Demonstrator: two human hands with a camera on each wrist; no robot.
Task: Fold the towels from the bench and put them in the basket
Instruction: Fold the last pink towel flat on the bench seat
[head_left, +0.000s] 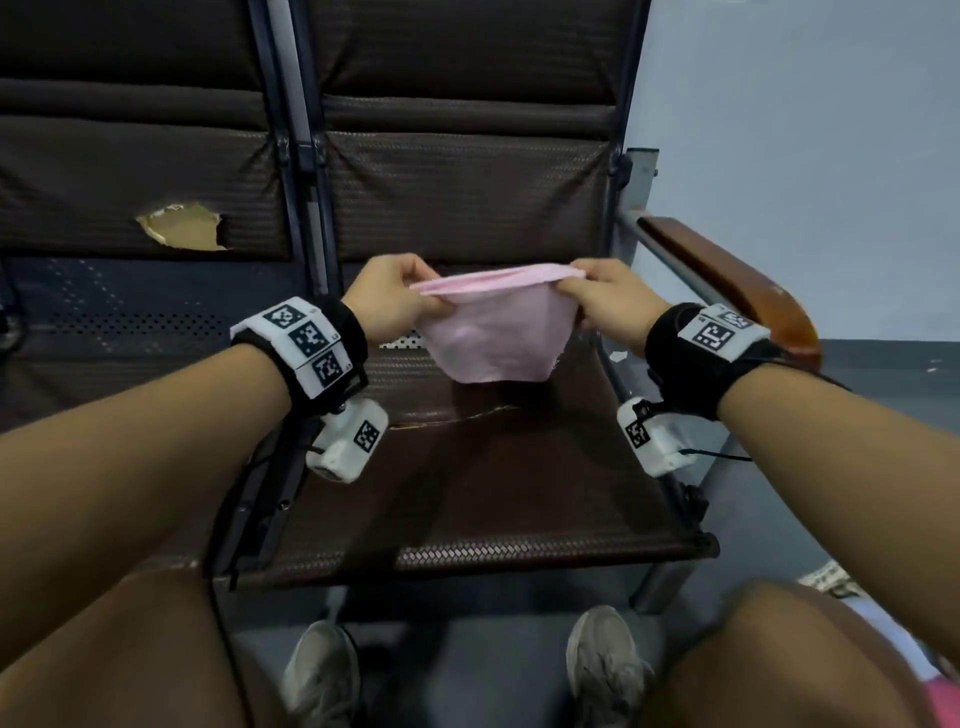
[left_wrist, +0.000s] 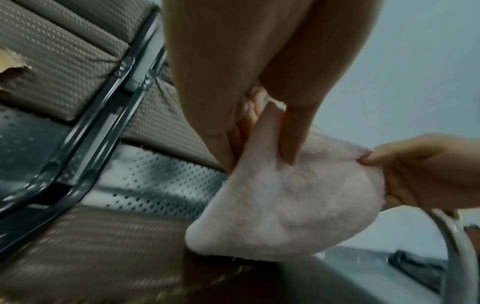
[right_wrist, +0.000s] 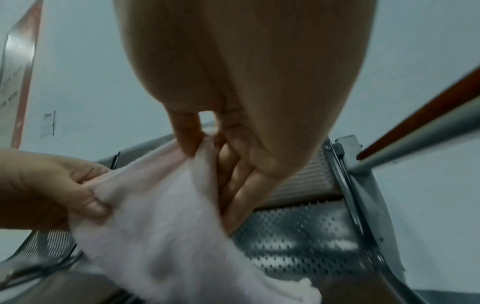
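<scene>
A small pink towel (head_left: 496, 332) hangs doubled over in the air above the brown bench seat (head_left: 498, 483). My left hand (head_left: 400, 299) pinches its upper left corner and my right hand (head_left: 597, 301) pinches its upper right corner. The lower fold sags a little above the seat. In the left wrist view the towel (left_wrist: 285, 205) droops from my left hand's fingers (left_wrist: 291, 142), with the right hand (left_wrist: 420, 174) gripping the far corner. In the right wrist view the towel (right_wrist: 161, 230) runs between the right hand's thumb and fingers (right_wrist: 189, 133) and the left hand (right_wrist: 46, 185). No basket is in view.
The bench has a padded brown backrest (head_left: 467, 192), a wooden armrest (head_left: 727, 280) on the right and a second seat on the left with a torn patch (head_left: 182, 228). My knees and shoes (head_left: 602, 670) are in front of the seat. A pale wall stands at right.
</scene>
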